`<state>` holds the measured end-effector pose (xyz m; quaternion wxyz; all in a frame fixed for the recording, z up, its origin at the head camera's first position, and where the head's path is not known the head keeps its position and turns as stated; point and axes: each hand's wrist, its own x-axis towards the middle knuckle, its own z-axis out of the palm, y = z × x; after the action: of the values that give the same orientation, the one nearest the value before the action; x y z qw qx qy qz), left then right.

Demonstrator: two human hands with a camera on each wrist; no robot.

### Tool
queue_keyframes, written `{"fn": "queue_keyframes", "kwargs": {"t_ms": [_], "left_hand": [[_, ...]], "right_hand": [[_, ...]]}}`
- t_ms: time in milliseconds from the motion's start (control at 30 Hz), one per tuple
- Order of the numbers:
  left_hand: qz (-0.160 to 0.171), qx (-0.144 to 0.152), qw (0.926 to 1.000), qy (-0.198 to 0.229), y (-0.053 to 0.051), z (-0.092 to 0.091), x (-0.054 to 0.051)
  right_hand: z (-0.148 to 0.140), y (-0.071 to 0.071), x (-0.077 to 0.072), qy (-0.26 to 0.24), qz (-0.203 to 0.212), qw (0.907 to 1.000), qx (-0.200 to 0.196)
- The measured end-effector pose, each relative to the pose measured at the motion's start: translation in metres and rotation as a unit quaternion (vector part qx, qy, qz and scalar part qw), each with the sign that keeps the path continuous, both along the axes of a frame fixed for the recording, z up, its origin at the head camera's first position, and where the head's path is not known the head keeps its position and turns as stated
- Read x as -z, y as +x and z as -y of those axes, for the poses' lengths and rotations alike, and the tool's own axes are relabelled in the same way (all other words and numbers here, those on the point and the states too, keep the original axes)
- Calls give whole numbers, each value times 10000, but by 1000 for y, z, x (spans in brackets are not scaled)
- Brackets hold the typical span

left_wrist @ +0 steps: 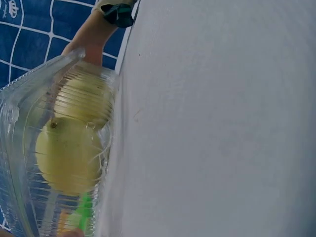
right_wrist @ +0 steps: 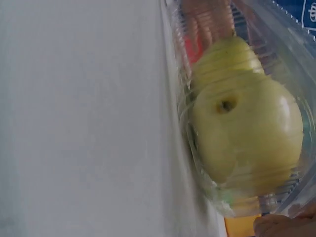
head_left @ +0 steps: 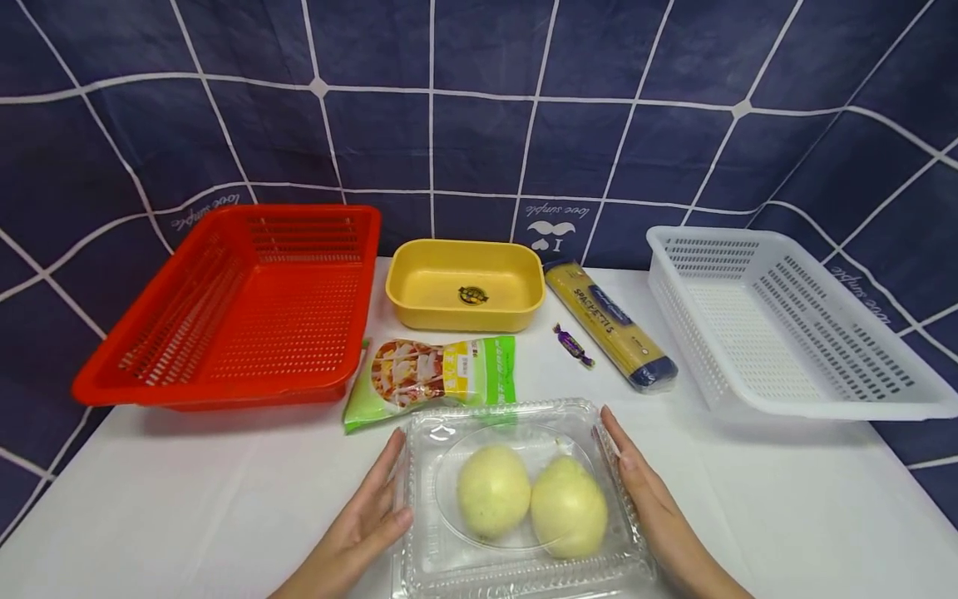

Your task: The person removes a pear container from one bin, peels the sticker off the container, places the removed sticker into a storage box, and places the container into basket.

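A clear plastic clamshell box [head_left: 516, 576] with a ribbed edge sits at the front middle of the white table, its lid down. Inside lie two pale yellow pears [head_left: 494, 491], side by side; the right one [head_left: 570, 509] shows its dimpled end in the right wrist view. My left hand [head_left: 367, 516] touches the box's left side, fingers stretched along it and thumb near the rim. Along the right side lie the extended fingers of my right hand [head_left: 651, 499]. In the left wrist view the box wall [left_wrist: 15, 163] hides most of the far hand.
A red basket [head_left: 352, 333] stands at the left, a white basket [head_left: 696, 366] at the right. Between them are a yellow bin [head_left: 464, 318], a spaghetti pack [head_left: 609, 324] and a purple-wrapped candy [head_left: 574, 345]. A green food bag [head_left: 434, 374] lies just behind the box.
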<state>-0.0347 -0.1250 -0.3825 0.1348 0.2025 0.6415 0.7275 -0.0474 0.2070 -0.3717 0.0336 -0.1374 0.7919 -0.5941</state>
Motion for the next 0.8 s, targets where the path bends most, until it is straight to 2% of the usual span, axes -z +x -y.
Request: {"fn": "queue_keyframes", "kwargs": {"t_ms": [67, 200, 300, 400, 567, 667, 800], "left_hand": [[112, -19, 9998, -159, -1, -1, -1], [409, -285, 9969, -609, -2, -2, -3], [694, -436, 9937, -760, -1, -2, -3], [776, -465, 9940, -609, -2, -3, -1], [624, -528, 9964, -219, -1, -5, 6], [933, -356, 9948, 207, 1, -9, 7], [1714, -140, 9822, 755, 5, -17, 5]], "right_hand": [[0, 1, 1, -111, 86, 9998, 144], [0, 2, 4, -487, 298, 9980, 267], [1, 2, 6, -603, 650, 9953, 401], [4, 1, 6, -710, 1248, 9880, 575], [8, 0, 4, -778, 2123, 9707, 808], [8, 1, 3, -848, 2351, 9641, 898], [8, 5, 2, -1261, 2613, 9530, 871]]}}
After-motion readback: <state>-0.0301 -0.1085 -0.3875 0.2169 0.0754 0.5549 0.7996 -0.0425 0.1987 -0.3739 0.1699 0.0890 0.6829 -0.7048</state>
